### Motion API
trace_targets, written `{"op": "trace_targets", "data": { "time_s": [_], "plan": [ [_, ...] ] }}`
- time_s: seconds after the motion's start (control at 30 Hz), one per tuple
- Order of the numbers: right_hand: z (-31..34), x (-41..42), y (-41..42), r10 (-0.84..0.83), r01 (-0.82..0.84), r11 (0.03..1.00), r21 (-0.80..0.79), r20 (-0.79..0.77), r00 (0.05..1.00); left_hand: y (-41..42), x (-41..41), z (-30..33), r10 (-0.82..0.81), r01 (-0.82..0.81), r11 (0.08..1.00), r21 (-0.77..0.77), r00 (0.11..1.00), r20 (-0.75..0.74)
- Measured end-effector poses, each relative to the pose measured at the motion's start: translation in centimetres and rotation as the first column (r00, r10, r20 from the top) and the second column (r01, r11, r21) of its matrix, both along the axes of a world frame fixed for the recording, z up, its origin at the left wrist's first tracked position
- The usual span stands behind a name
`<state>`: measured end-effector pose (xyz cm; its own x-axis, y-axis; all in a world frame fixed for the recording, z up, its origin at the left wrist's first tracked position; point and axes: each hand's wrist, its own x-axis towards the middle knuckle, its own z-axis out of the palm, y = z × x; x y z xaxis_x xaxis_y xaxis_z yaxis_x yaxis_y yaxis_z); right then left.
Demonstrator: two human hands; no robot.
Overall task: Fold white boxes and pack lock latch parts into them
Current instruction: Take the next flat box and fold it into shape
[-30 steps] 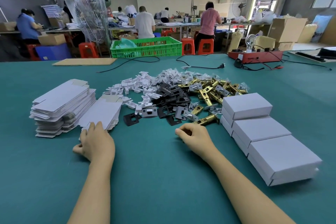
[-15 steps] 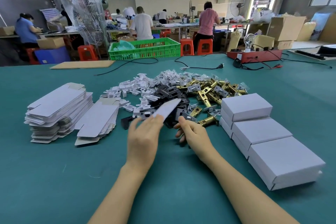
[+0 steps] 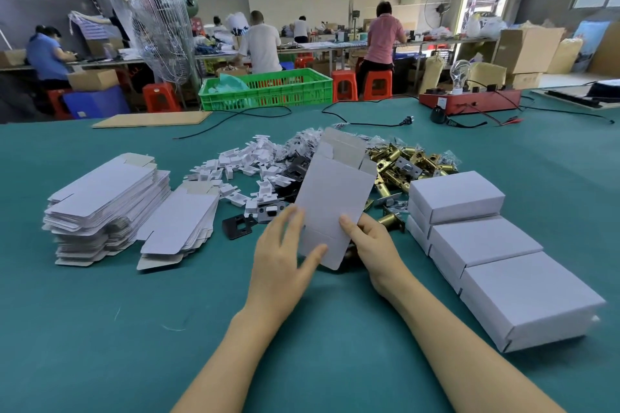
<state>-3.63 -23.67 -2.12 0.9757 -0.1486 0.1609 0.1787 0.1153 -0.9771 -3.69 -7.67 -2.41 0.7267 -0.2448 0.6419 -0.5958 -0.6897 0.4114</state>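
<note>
Two bare hands hold one flat white box blank (image 3: pixel 332 198) upright over a wide teal table (image 3: pixel 100 329), seen from the wearer's head. Finished boxes (image 3: pixel 483 238), three stacks in a row, sit close to the right forearm. Flat blanks (image 3: pixel 107 198) are stacked to the left, well apart from the hands. Behind the held blank lies a mixed heap: white plastic pieces (image 3: pixel 241 164), black plates (image 3: pixel 292 171) and brass latches (image 3: pixel 409 161).

The left hand (image 3: pixel 285 258) has straight, spread fingers and its thumb laid on the blank's lower face. The right hand (image 3: pixel 369 245) pinches the blank's right edge, thumb in front, other fingers hidden behind.

To fold well, I judge the hands should press the two side edges toward each other so the flat sleeve pops square, then tuck the bottom flap.

Bare table lies in front of the wearer, between the forearms and on the left. The boxes on the right leave that elbow little room.
</note>
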Motion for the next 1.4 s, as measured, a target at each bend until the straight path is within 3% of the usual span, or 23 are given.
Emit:
{"op": "trace_targets", "data": {
  "time_s": [0.1, 0.2, 0.33, 0.4, 0.47, 0.53, 0.6, 0.97, 1.4],
  "plan": [
    [-0.1, -0.2, 0.5, 0.056, -0.055, 0.998, -0.008, 0.043, 0.998, 0.4, 0.0, 0.4, 0.024, -0.081, 0.957, -0.278, 0.979, -0.201],
    [-0.4, -0.4, 1.3, 0.081, -0.073, 0.990, -0.122, 0.063, 0.995, 0.9, 0.2, 0.6, -0.115, -0.095, 0.844, -0.527, 0.929, -0.352],
    [-0.3, -0.5, 2.0, -0.051, 0.092, 0.949, -0.302, 0.140, 0.989, 0.8, 0.3, 0.6, -0.149, -0.080, 0.764, -0.640, 0.943, -0.297],
    [-0.3, -0.7, 2.4, -0.187, 0.275, 0.882, -0.382, 0.251, 0.950, 0.7, 0.2, 0.5, -0.101, -0.072, 0.780, -0.622, 0.966, -0.238],
    [-0.1, -1.0, 2.7, -0.298, 0.516, 0.748, -0.417, 0.483, 0.823, 0.8, 0.3, 0.1, -0.019, -0.068, 0.833, -0.549, 0.988, -0.150],
    [0.0, -1.1, 2.8, -0.293, 0.682, 0.624, -0.380, 0.696, 0.656, 1.2, 0.6, -0.1, 0.051, -0.042, 0.904, -0.426, 0.999, 0.009],
    [0.1, -1.2, 3.1, -0.266, 0.723, 0.607, -0.331, 0.773, 0.576, 1.4, 0.9, -0.2, 0.052, -0.008, 0.958, -0.285, 0.988, 0.144],
    [0.1, -1.7, 2.8, -0.290, 0.632, 0.688, -0.356, 0.664, 0.690, 2.0, 1.3, -0.2, 0.015, 0.009, 0.991, -0.135, 0.985, 0.173],
    [0.4, -1.7, 2.9, -0.261, 0.590, 0.708, -0.388, 0.633, 0.729, 2.1, 0.6, 0.2, -0.005, 0.025, 0.995, -0.093, 0.978, 0.210]
  ]
}}
